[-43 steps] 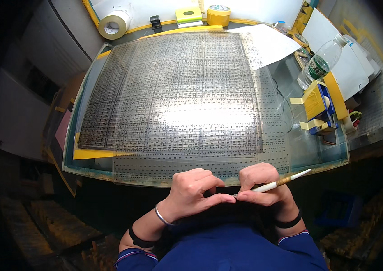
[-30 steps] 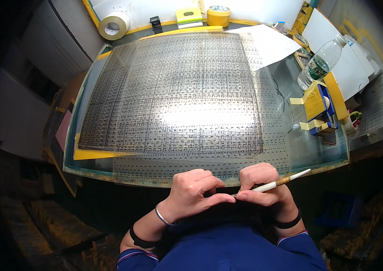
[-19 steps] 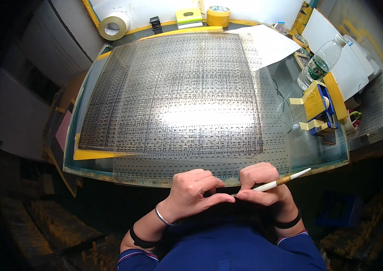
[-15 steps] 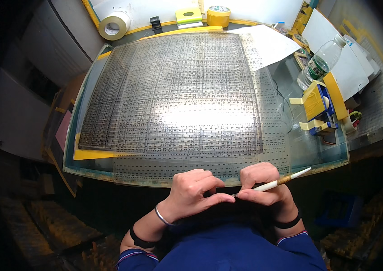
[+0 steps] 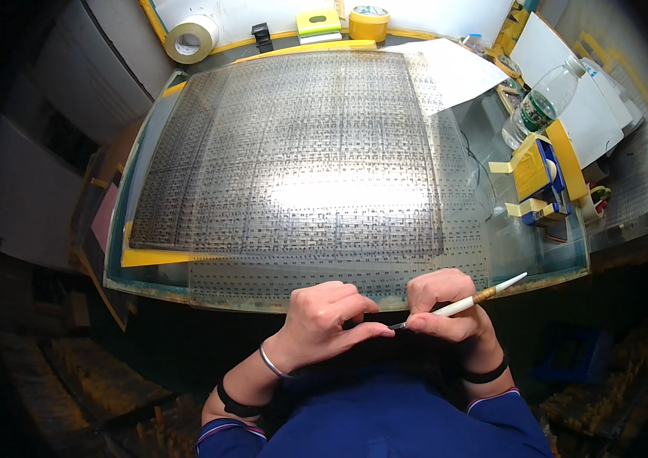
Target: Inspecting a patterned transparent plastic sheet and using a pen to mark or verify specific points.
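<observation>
A white tool (image 5: 455, 308) is gripped by the right hand (image 5: 442, 290), metal tip (image 5: 398, 327) toward eight o'clock. Whether the tip is pinched by the curled left hand (image 5: 328, 313) cannot be told.

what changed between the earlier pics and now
The right hand has eased slightly right, away from the left hand, turning the white tool slightly; more of its metal tip shows between the hands. Nothing was taken or let go; the patterned sheets stayed put.

A clear bottle (image 5: 541, 107), pale tape roll (image 5: 202, 34) and yellow tub (image 5: 368, 27); low down, perhaps a blue crate (image 5: 570, 353).
</observation>
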Motion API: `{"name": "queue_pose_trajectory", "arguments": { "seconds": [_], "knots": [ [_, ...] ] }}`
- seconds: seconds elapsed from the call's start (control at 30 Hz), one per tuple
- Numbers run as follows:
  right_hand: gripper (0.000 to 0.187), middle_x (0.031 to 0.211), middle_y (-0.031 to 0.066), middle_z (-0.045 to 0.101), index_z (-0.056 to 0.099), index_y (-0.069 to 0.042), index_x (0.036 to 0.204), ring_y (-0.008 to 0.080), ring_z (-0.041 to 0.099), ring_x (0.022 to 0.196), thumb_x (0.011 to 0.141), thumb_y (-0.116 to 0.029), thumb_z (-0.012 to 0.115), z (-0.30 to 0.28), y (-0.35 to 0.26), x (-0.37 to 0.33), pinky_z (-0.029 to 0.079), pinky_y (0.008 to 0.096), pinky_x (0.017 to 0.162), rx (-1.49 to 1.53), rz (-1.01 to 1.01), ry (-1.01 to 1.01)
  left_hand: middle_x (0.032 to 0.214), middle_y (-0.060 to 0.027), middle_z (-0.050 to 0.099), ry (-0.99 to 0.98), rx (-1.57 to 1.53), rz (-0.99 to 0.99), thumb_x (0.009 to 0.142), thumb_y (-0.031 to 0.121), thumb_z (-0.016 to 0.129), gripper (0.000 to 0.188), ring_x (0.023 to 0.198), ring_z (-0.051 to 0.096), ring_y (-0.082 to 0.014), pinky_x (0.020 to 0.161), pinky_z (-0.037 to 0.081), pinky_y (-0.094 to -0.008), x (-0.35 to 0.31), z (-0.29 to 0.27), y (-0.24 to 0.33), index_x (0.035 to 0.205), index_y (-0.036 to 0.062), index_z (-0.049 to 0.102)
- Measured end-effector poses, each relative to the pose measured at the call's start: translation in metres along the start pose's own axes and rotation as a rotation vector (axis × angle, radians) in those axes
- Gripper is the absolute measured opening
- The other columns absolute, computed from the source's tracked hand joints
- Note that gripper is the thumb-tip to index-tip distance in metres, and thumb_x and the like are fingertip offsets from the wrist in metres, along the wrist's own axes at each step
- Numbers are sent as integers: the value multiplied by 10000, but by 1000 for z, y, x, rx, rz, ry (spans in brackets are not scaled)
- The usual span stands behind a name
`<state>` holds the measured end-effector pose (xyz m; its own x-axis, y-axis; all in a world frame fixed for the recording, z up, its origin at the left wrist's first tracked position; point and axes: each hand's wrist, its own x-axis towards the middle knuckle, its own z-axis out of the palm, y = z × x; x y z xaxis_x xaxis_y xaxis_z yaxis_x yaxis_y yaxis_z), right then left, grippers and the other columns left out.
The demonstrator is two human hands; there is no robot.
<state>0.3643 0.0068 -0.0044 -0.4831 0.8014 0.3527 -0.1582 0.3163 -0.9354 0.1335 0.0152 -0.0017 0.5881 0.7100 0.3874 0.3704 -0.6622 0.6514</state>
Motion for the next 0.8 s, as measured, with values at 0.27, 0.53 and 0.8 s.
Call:
{"name": "queue_pose_trajectory", "arguments": {
  "seconds": [0.27, 0.53, 0.8],
  "knots": [
    [238, 592, 71, 559, 574, -37, 639, 178, 528, 496, 797, -64, 749, 0, 0, 0, 358, 305, 463, 1, -7, -6, 603, -14, 558, 11, 0, 5, 763, 348, 799, 275, 545, 573, -184, 475, 431, -317, 0, 2, -1, 737, 106, 669],
    [219, 585, 66, 571, 600, -40, 647, 175, 540, 493, 789, -73, 763, 1, 0, 0, 358, 303, 455, -58, 4, -12, 601, -14, 558, 14, 1, 4, 767, 340, 796, 265, 542, 574, -185, 473, 429, -319, 0, 2, -1, 742, 106, 675],
    [227, 587, 62, 574, 597, -45, 642, 165, 541, 494, 796, -78, 760, 1, -1, 1, 362, 297, 455, -77, 24, -12, 604, -17, 560, 13, 0, 8, 770, 338, 792, 260, 545, 578, -189, 475, 432, -322, 0, 1, -1, 749, 105, 679]
  ]
}}
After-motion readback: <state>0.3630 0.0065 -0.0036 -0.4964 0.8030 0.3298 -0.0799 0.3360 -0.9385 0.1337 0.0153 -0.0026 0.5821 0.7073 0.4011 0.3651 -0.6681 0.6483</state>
